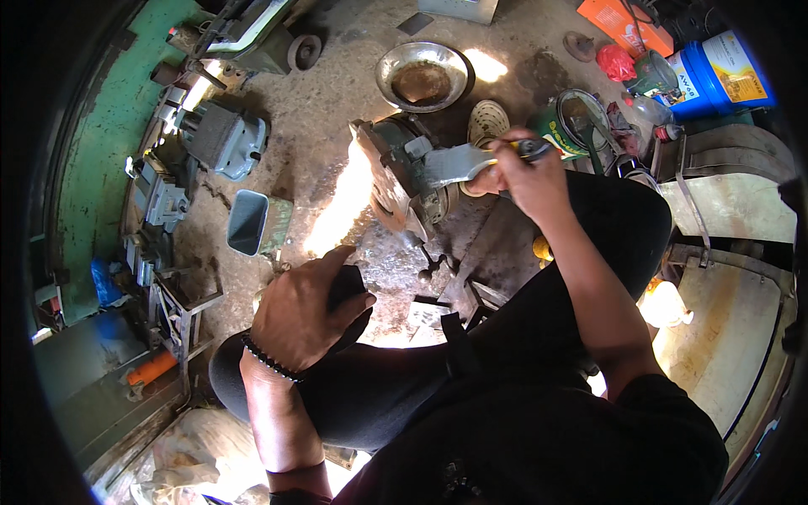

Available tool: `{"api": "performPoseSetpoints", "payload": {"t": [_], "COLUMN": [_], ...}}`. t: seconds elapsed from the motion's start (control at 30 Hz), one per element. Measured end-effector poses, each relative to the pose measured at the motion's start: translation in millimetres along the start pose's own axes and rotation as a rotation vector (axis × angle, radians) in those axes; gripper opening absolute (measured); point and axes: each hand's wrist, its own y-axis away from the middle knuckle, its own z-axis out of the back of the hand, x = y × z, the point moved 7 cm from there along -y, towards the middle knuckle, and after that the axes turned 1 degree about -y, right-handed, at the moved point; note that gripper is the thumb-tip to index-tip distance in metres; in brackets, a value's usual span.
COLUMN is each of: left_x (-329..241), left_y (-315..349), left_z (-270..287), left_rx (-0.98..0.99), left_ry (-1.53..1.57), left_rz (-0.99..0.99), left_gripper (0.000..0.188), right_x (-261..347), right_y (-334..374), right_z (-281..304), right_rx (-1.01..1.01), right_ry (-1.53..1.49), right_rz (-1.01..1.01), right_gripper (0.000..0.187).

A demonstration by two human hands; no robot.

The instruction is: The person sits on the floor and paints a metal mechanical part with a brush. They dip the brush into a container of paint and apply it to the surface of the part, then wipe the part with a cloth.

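- Right hand (523,168): fingers clamped on the handle of a flat brush (459,164).
- Brush: at nine o'clock from that hand, its tip over a machine (394,135); contact cannot be told.
- Left hand (305,305): at eight o'clock, thumb and forefinger apart around something dark; grip unclear.
- Green can (555,135): two o'clock.
- Metal bowl (390,77): between ten and eleven.

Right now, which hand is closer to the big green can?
Right. The right hand, gripping the brush, is just left of the big green can in the picture; the left hand is much farther off, near the left knee.
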Motion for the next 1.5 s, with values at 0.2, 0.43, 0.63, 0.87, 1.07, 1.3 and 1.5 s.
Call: {"api": "performPoseSetpoints", "payload": {"t": [0.2,0.43,0.63,0.87,1.07,1.3,1.5], "left_x": [-2.9,-2.1,0.0,-0.7,0.2,1.4,1.2], "left_y": [0.8,-4.1,-8.7,-11.6,-9.7,-6.5,-5.7], "left_z": [-1.3,-6.0,-9.4,-6.7,-8.3,-7.5,-7.8], "left_rx": [0.011,0.026,0.062,0.035,0.075,0.005,0.030], "left_ry": [-0.038,-0.055,-0.053,-0.015,0.009,-0.029,0.009], "left_rz": [0.010,0.056,0.097,0.050,0.086,0.027,0.045], "left_gripper": [0.056,0.056,0.058,0.058,0.059,0.059,0.059], "right_x": [-18.7,-35.7,-45.0,-26.7,-37.8,-35.1,-26.7], "right_y": [7.5,-9.8,-15.4,-6.7,-7.5,-14.6,-2.6], "right_z": [7.9,-16.3,-11.6,23.9,-15.4,0.4,14.9], "right_rx": [-0.042,-0.056,-0.206,-0.291,-0.152,-0.302,-0.316], "right_ry": [-0.198,-0.280,-0.367,-0.235,-0.275,-0.268,-0.331], "right_rz": [-0.134,-0.174,-0.236,-0.113,-0.173,-0.132,-0.140], "right_gripper": [0.013,0.014,0.013,0.012,0.012,0.012,0.011]}}
